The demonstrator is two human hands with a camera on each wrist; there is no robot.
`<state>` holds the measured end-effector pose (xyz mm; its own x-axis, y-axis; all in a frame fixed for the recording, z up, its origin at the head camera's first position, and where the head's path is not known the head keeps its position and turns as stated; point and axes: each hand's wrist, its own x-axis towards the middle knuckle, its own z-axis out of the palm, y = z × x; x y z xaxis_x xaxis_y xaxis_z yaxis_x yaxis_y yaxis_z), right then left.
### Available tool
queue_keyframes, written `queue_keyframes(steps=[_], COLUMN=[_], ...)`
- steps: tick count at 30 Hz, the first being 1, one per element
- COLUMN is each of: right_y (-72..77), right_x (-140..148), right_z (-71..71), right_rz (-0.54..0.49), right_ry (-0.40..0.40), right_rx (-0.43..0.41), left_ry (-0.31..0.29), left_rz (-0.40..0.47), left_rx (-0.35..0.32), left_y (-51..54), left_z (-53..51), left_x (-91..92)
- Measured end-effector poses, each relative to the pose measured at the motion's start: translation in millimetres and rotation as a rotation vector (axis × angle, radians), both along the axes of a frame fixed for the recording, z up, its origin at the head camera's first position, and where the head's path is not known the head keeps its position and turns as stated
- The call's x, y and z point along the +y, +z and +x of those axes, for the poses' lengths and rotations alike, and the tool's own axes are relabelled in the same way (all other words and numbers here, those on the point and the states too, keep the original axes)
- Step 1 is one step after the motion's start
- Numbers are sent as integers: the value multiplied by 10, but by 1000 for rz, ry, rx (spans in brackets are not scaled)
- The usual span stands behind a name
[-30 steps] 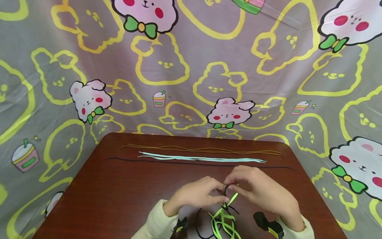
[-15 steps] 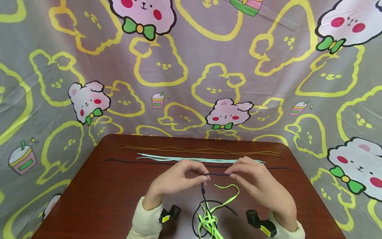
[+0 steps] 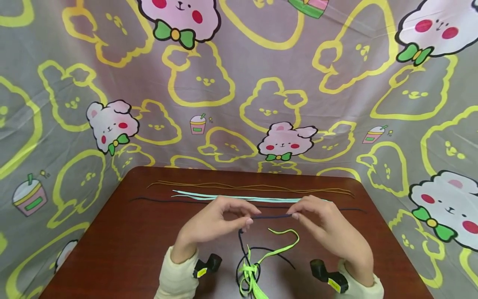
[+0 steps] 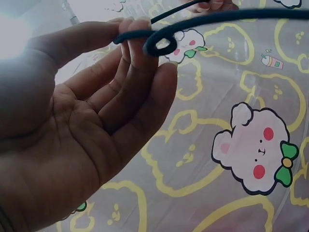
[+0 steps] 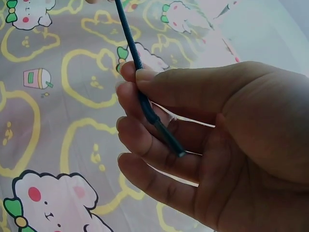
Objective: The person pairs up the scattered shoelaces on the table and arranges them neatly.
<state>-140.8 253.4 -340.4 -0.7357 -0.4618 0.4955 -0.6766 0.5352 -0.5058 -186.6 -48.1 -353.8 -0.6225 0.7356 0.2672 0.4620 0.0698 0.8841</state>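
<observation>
Thumb and fingers of my left hand point(image 3: 214, 222) pinch a dark blue round shoelace point(image 3: 271, 216). In the left wrist view the lace point(image 4: 231, 18) makes a small loop at the fingertips. My right hand point(image 3: 328, 228) pinches the same lace near its end; in the right wrist view the tipped end point(image 5: 169, 137) sticks out past the thumb. Between the hands the lace runs nearly straight and level. From the left hand it drops to a tangled neon green flat shoelace point(image 3: 249, 274) near the table's front, whose loose end curves up below the right hand.
Farther back on the brown table point(image 3: 123, 249) lie brown laces point(image 3: 224, 185), mint laces point(image 3: 224, 197) and another dark lace point(image 3: 160, 200), side by side. A printed cloth point(image 3: 224, 62) hangs behind and along the sides. Each wrist wears a black camera point(image 3: 207, 265).
My hands have risen and drawn apart, pulling the dark lace out between them. The green lace has come away from the fingertips and lies lower, with its free end uncurled.
</observation>
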Motion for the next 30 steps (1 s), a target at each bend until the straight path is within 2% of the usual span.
queue_keyframes(steps=[11, 15, 20, 30], right_y=[26, 36, 52, 33], right_x=[91, 120, 163, 307], right_z=[9, 28, 51, 73], right_rz=[-52, -90, -122, -164], right_ry=[-49, -94, -176, -299], right_rx=[34, 61, 93, 116], left_ry=[90, 109, 164, 321], left_rz=[-29, -45, -51, 53], left_rx=[114, 159, 228, 192], left_y=[-7, -4, -8, -5], left_z=[-33, -39, -56, -43], left_x=[-106, -118, -125, -210])
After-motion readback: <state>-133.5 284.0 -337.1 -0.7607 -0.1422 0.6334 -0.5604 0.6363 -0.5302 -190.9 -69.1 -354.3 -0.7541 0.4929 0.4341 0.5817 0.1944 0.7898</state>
